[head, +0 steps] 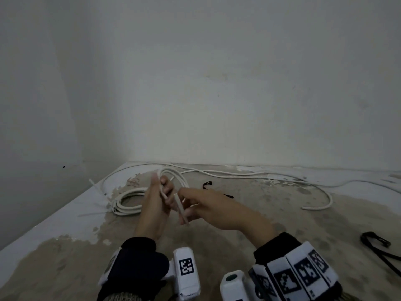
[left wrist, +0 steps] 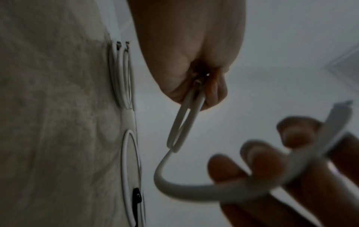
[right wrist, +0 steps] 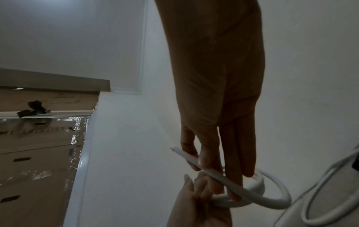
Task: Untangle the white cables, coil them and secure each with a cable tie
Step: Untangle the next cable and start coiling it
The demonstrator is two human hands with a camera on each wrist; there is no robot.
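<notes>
Both hands' grip on white cable [head: 173, 179]: left hand [head: 155, 205] holding loops, right hand [head: 213, 210] pinching end

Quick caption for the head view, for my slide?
Both hands, left hand and right hand, grip a white cable above a finished coil.

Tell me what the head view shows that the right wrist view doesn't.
Only the head view shows the finished white cable coil lying on the worn table and a black cable tie. Only the right wrist view shows stacked cardboard boxes. Both show the left hand and right hand holding the loose white cable.
</notes>
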